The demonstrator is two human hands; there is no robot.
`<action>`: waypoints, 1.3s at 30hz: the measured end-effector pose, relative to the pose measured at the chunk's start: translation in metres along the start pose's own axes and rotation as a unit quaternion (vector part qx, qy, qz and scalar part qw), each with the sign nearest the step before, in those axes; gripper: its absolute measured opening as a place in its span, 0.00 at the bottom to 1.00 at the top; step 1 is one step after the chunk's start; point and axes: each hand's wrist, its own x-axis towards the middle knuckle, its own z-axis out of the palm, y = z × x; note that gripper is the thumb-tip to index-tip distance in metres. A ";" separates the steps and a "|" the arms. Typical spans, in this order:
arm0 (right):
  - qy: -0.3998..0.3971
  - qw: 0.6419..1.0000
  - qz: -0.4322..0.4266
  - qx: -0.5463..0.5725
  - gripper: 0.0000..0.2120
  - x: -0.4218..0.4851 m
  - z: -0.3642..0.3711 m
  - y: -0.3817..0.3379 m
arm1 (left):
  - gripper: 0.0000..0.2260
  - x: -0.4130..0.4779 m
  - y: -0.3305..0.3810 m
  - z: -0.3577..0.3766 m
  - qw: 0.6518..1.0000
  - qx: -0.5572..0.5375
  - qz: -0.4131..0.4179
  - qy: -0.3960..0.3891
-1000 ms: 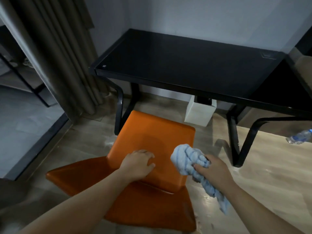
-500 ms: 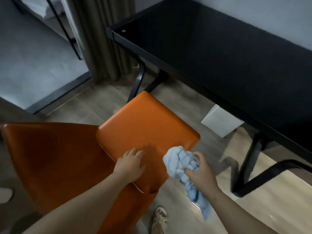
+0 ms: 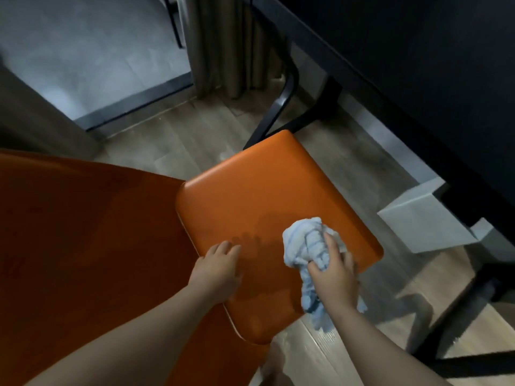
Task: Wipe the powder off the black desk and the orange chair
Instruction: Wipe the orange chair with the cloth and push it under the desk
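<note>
The orange chair (image 3: 264,190) fills the lower left and centre, its seat toward the desk and its backrest at the left. My left hand (image 3: 218,270) rests flat on the near part of the seat with relaxed fingers. My right hand (image 3: 335,274) grips a bunched light-blue cloth (image 3: 305,242) and holds it on the seat's right side; a tail of the cloth hangs off the seat edge. The black desk (image 3: 418,65) runs across the upper right. I see no powder on the seat in this dim light.
A white box (image 3: 420,221) sits on the wooden floor under the desk. Black desk legs (image 3: 281,110) stand just beyond the chair and at the right. A curtain (image 3: 231,45) hangs at the top centre, beside a grey floor area at the upper left.
My view has tilted down and swung toward the chair. My right hand has brought the cloth from beside the seat onto its right side. My left hand stays on the seat.
</note>
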 end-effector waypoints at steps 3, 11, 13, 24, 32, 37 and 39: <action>0.019 0.991 -0.040 -0.123 0.35 0.037 0.015 -0.005 | 0.29 0.027 0.003 0.004 1.000 -0.019 -0.018 0.014; -0.137 0.930 -0.194 -0.282 0.42 0.102 0.068 -0.003 | 0.31 0.098 0.012 0.016 0.983 -0.073 -0.114 0.123; -0.105 0.915 -0.254 -0.296 0.39 0.103 0.068 -0.008 | 0.30 0.113 0.006 0.018 0.977 -0.075 -0.134 0.146; 0.037 0.940 -0.338 -0.033 0.32 0.198 0.074 -0.158 | 0.29 0.151 -0.058 0.001 0.865 -0.273 -0.323 0.270; -0.130 0.780 -0.558 -0.250 0.18 0.140 0.201 -0.242 | 0.30 0.153 -0.074 0.012 0.865 -0.329 -0.266 0.270; -0.068 0.806 -0.535 -0.243 0.15 0.215 0.169 -0.233 | 0.28 0.152 -0.077 0.016 0.880 -0.259 -0.303 0.259; -0.008 0.872 -0.424 -0.243 0.13 0.240 0.147 -0.229 | 0.27 0.151 -0.078 0.016 0.885 -0.246 -0.299 0.260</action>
